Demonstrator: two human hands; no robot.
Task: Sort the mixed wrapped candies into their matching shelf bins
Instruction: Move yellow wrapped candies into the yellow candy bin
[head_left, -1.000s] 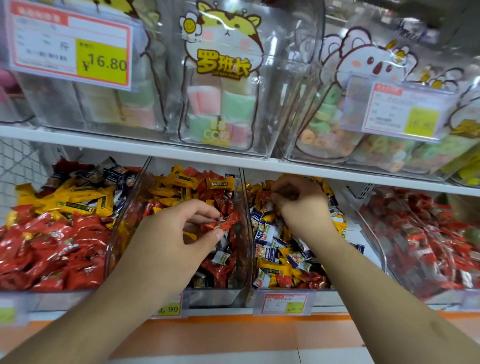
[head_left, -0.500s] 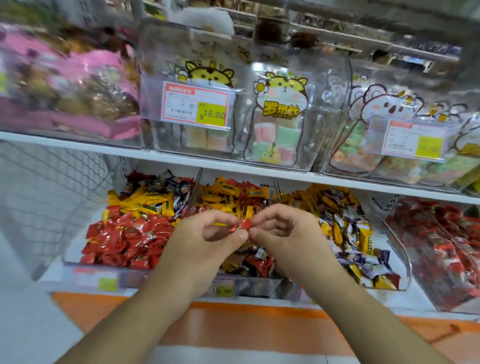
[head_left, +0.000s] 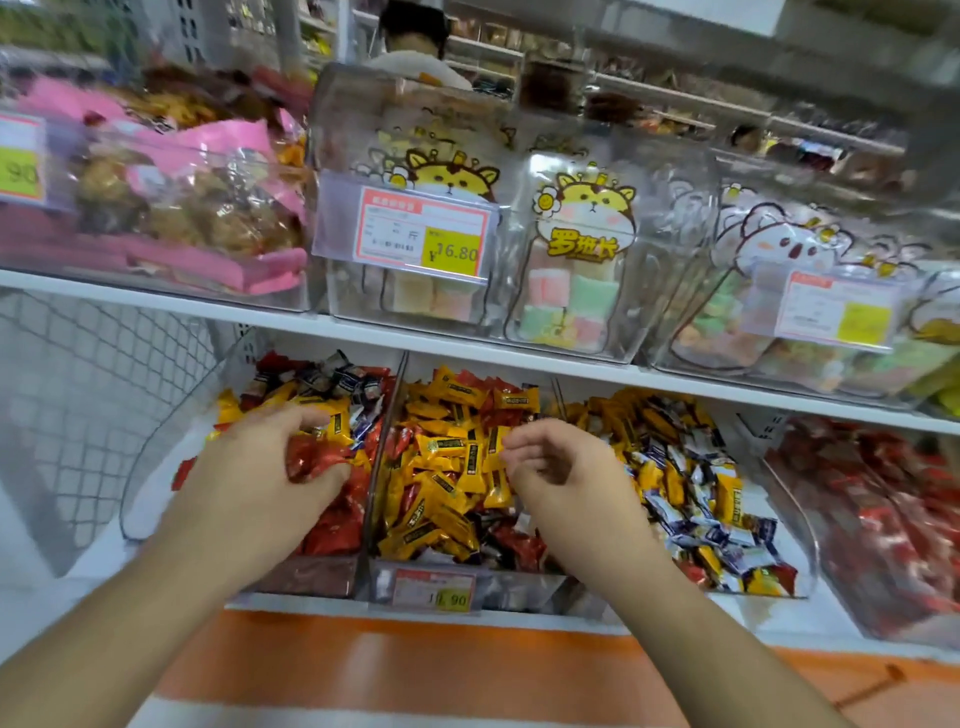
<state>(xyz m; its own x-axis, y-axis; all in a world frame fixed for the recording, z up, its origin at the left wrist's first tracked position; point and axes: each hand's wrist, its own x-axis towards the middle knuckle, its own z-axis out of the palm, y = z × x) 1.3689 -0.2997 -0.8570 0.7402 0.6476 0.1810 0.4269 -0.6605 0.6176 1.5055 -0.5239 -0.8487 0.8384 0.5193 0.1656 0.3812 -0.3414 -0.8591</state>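
From the head camera, a white upper shelf (head_left: 363, 332) carries clear tubs: one on the left with pink-wrapped snacks (head_left: 197, 208), a middle one fronted by a price tag (head_left: 421, 236) reading 16.80, and beside it a cartoon bag (head_left: 576, 260) of pastel squares. Below it stand open clear bins. The left bin (head_left: 171, 467) holds mostly red candies with yellow and dark ones at the back; the middle bin (head_left: 382, 467) is heaped with yellow candies (head_left: 447, 467) over some red; the next bin (head_left: 800, 540) mixes yellow and blue-white wrappers; a far-right bin (head_left: 883, 519) is full of red ones, blurred. A clear divider wall stands between the left and middle bins — right between the two hands. A wire mesh panel (head_left: 78, 389) closes the shelf on the left.

The left hand (head_left: 260, 478) reaches into the left bin, its grip curled around a bunch of red candies (head_left: 317, 460), thumb underneath and fingers over the top. The right hand (head_left: 561, 478) hangs over the front of the middle bin — its grip loosely curled and part spread, nothing visible in it. The yellow candies lie just beside its fingertips (head_left: 511, 447), to their left.
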